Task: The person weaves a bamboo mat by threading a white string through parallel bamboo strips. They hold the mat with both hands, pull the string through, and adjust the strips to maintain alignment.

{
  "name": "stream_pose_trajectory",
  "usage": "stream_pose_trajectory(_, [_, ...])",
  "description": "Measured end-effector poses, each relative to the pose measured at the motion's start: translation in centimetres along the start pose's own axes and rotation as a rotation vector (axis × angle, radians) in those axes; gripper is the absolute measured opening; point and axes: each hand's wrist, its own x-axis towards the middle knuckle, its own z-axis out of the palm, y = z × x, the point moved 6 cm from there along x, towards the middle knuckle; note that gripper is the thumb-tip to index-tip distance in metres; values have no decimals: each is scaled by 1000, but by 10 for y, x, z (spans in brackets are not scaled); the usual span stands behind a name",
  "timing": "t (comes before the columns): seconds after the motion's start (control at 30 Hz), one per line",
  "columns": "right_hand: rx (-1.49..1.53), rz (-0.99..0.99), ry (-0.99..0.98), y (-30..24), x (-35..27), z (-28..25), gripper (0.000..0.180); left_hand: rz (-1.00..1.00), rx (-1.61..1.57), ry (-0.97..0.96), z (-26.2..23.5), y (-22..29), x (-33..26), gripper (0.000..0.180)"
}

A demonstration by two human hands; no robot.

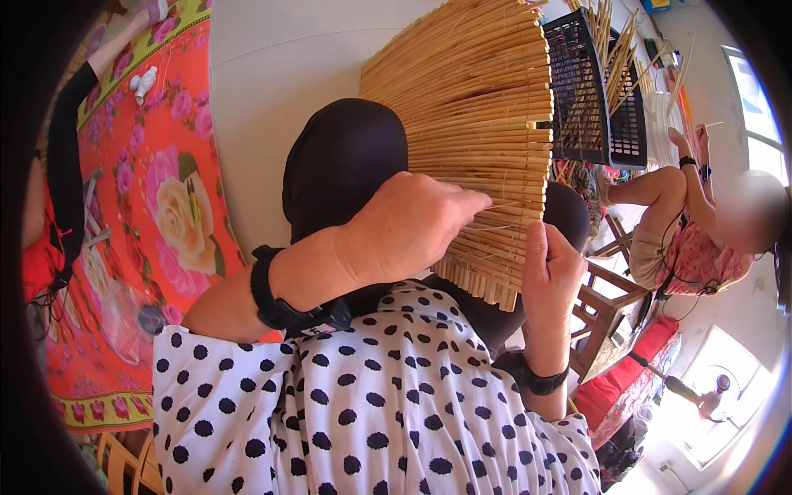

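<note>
1. My polka-dot sleeve point(363, 412) fills the foreground
2. My left hand point(408, 223) lies on the woven straw mat point(470, 124), fingers closed on its strips
3. My right hand point(551, 268) pinches the mat's lower edge, over my lap

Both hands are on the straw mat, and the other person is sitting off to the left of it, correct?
Not quite. The head view shows the other person seated to the right of the straw mat, not the left. The rest holds: the left hand and right hand are both on the mat.
</note>
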Motion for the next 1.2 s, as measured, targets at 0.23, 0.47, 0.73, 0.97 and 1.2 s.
stream_pose_trajectory(0.23, [-97, -4, -40, 0, 2, 0, 29, -49, 44, -54, 2, 1, -3, 14])
stream_pose_trajectory(0.47, [-139, -24, -19, -1, 2, 0, 34, -14, 61, -18, 2, 1, -2, 10])
stream_pose_trajectory(0.73, [-120, -23, -17, -2, 1, 1, 33, 0, 105, -29, 6, 4, 0, 11])
stream_pose_trajectory(0.97, [-118, -38, -13, -4, 1, 2, 31, 6, 116, -5, 6, 5, 0, 9])
stream_pose_trajectory(1.2, [-130, -57, -11, -5, 0, 2, 28, 6, 157, -19, 5, 8, 1, 8])
